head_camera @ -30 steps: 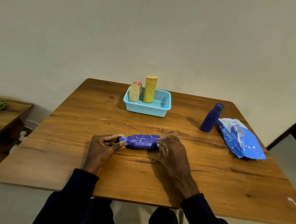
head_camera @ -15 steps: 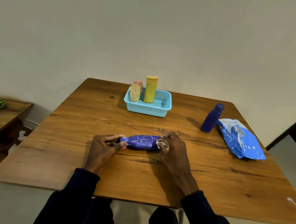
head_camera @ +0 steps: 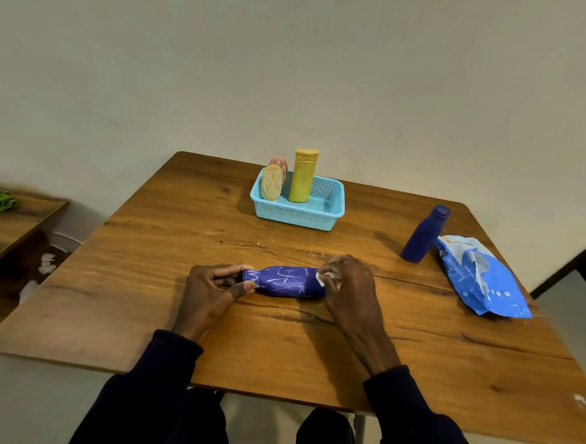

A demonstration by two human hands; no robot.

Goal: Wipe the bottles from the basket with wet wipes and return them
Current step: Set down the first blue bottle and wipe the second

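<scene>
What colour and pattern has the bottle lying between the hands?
The bottle is dark blue with white scribbled lines, seen in the head view.

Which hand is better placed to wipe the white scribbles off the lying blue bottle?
The right hand. Its fingers pinch the white wipe against the base end of the scribbled bottle. The left hand grips the cap end and holds no wipe, so it is better used to steady the bottle.

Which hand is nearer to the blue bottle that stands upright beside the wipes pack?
The right hand. It holds a wipe at the base of the lying bottle, left of the upright blue bottle and nearer the person. The left hand grips the cap end, farther left.
</scene>
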